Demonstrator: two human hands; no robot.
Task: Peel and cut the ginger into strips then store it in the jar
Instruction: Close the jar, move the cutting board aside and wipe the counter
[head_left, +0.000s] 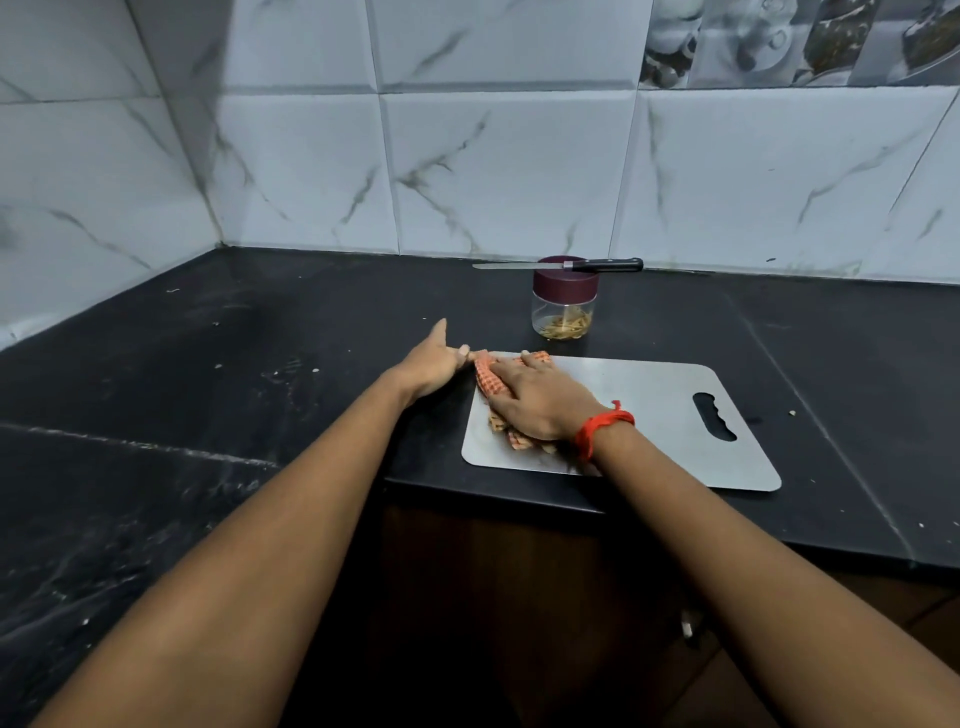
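Ginger strips (563, 326): thin pale-tan sticks, loose heap in the jar bottom; we judge cutting and storing done, so wipe-down is the step in hand.
Right fingers (531, 357): fairly straight, close together, pressed flat on the cloth, not curled round it.
Right hand (540, 402): palm down over the cloth, on the board's left half.
Left fingers (461, 352): curled at the board's far-left corner, 10 o'clock from the right hand; we cannot tell if they grip anything.
Left hand (434, 364): on the counter, just beside the board edge.
Cloth (491, 382): orange-white check, soft, bunched; tan bits under it, peel or fold, we cannot tell.
Wipe tip: we'd keep flat even pressure, sweep toward the 9 o'clock edge, and steady the slick board so it doesn't skate.
Board (649, 415): brushed steel, thin, rounded corners, handle slot at 3 o'clock.
Jar (543, 312): clear, squat, round, maroon lid on; 12 o'clock from the right hand, just past the board.
Knife (602, 265): steel blade, black handle, lying flat across the lid; we'd avoid bumping the jar.
Counter (208, 364): black stone, dull, crumb-flecked.
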